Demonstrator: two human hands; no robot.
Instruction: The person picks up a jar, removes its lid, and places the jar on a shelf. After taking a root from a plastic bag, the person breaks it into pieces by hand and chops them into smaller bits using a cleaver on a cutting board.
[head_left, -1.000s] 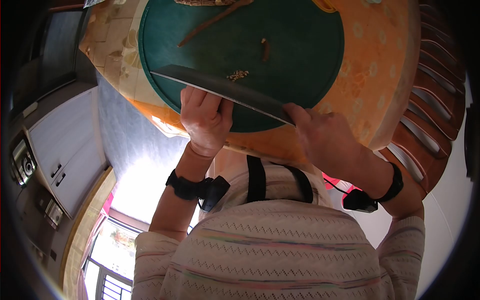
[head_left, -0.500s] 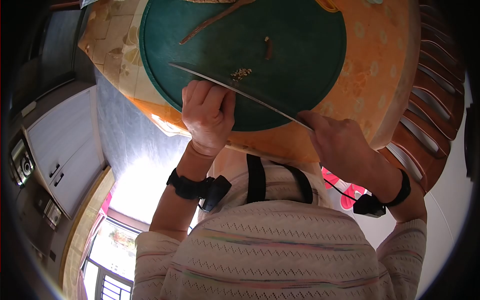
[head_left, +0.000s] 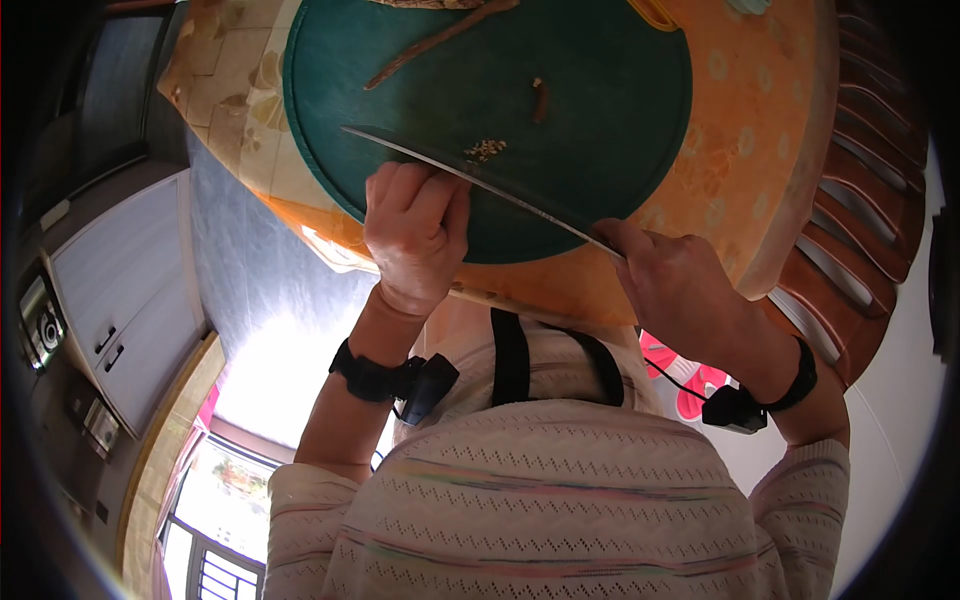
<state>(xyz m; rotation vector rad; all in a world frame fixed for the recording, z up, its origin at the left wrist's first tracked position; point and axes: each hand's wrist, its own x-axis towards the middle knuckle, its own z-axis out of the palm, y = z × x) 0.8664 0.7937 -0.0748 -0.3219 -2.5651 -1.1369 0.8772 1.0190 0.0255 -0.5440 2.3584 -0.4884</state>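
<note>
The right hand [head_left: 680, 290] has its grip closed on the knife [head_left: 500, 190], the left hand [head_left: 415, 215] curls against the blade, crumbs [head_left: 485, 150] at its 12 o'clock on the board [head_left: 600, 130]

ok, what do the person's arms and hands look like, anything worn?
No gloves on the left hand or right hand. Each wrist wears a black strap with a small black box: left strap, right strap. A thin black cable runs from the right box. Cream knitted sleeves with faint pastel stripes end near the elbows.
</note>
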